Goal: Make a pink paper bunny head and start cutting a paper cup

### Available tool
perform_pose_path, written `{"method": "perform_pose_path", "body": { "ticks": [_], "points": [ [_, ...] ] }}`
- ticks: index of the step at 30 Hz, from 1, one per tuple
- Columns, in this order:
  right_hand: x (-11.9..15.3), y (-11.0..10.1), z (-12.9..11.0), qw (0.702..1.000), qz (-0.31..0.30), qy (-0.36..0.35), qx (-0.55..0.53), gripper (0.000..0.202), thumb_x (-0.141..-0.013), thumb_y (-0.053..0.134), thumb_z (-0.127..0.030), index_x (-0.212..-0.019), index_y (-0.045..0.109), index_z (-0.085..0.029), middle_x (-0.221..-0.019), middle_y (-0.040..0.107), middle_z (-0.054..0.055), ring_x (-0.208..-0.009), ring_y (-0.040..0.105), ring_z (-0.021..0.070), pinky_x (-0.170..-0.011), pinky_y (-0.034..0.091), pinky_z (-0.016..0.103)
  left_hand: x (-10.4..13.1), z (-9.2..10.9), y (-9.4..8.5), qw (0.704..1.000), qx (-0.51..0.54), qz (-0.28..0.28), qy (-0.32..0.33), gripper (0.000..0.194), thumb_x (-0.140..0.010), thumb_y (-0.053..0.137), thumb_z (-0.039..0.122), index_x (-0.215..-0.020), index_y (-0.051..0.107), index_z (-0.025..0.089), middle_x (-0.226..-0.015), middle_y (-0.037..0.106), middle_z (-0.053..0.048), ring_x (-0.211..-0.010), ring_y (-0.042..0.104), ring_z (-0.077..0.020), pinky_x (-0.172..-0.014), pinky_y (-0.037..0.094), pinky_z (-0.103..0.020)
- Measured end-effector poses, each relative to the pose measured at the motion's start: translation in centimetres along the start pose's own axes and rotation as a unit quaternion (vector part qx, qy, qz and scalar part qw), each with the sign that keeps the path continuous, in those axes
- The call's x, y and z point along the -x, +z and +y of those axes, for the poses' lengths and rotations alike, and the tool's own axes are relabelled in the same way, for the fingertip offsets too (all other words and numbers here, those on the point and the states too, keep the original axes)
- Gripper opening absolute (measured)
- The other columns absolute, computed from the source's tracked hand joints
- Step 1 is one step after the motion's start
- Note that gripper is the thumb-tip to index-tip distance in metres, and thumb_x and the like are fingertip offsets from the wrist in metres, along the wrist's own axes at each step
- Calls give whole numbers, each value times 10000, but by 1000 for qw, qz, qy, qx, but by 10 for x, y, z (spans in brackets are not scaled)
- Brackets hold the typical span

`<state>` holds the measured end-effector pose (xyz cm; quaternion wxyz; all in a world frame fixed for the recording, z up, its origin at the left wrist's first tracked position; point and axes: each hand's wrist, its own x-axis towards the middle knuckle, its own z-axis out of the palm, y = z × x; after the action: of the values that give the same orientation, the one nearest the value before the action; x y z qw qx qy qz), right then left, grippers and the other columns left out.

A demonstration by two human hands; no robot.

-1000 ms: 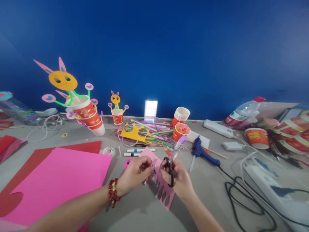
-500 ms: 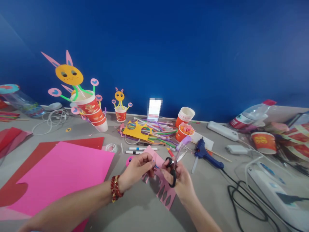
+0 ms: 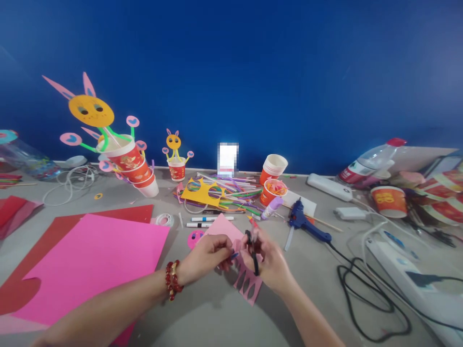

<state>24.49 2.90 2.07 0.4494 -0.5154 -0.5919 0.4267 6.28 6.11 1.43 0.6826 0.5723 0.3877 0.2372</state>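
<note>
A small blue paper piece (image 3: 235,255) is pinched in the fingertips of my left hand (image 3: 211,253), which has red beads at its wrist. Black-handled scissors (image 3: 255,262) are in my right hand (image 3: 267,258), a little to the right of the left one; their blades are mostly hidden. Beneath both hands lies a pink paper sheet (image 3: 221,225) with several leaf-shaped holes cut along its lower part. A bright pink round piece (image 3: 194,238) rests behind my left hand.
Large pink sheets (image 3: 97,270) lie at left. Behind are stacked-cup figures (image 3: 133,166), yellow cut paper (image 3: 204,193), pipe cleaners (image 3: 240,189) and markers (image 3: 202,225). At right are a blue glue gun (image 3: 307,225), its black cable, a power strip (image 3: 405,270) and a bottle (image 3: 372,164).
The scissors have turned, so their blades no longer show plainly. My right hand has moved slightly up and left, closer to my left hand. The whole view has shifted slightly.
</note>
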Motion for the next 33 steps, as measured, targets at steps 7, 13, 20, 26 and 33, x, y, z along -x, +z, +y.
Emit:
{"method": "perform_pose_path", "body": {
  "ticks": [7, 13, 20, 26, 33],
  "points": [
    [2, 3, 4, 995, 16, -46, 90, 133, -763, 636, -164, -795, 516, -213, -729, 593, -6, -572, 511, 142, -533, 380, 279, 2, -2, -2, 998, -48, -32, 13, 332, -868, 485, 447, -667, 458, 185, -624, 581, 8, -509, 562, -96, -494, 426, -189],
    [5, 3, 9, 993, 30, -53, 104, 188, -749, 666, -150, -818, 506, -222, -735, 606, -12, -537, 458, 123, -534, 381, 271, 3, 0, -2, 995, -76, -41, 40, 414, -902, 459, 524, -688, 517, 174, -610, 545, 13, -528, 540, -100, -518, 425, -196],
    [6, 4, 11, 994, 19, -38, 102, 204, -734, 667, -137, -819, 504, -226, -757, 615, -6, -549, 461, 130, -536, 377, 269, 3, -4, -1, 997, -48, -45, 35, 400, -907, 473, 518, -747, 570, 165, -648, 566, 7, -558, 567, -116, -552, 451, -215],
    [6, 3, 7, 994, 20, -39, 100, 199, -744, 659, -138, -816, 494, -224, -769, 617, -5, -545, 450, 125, -532, 374, 266, 3, -4, -1, 997, -35, -45, 42, 371, -919, 478, 481, -768, 584, 159, -670, 582, -1, -578, 572, -120, -568, 455, -221],
    [7, 4, 6, 993, 20, -44, 111, 179, -727, 666, -127, -811, 536, -216, -704, 584, -23, -541, 466, 128, -534, 371, 265, 5, 3, 0, 996, -41, -58, 54, 358, -912, 487, 462, -753, 580, 155, -669, 572, -3, -588, 560, -116, -572, 456, -218]
  ]
}}
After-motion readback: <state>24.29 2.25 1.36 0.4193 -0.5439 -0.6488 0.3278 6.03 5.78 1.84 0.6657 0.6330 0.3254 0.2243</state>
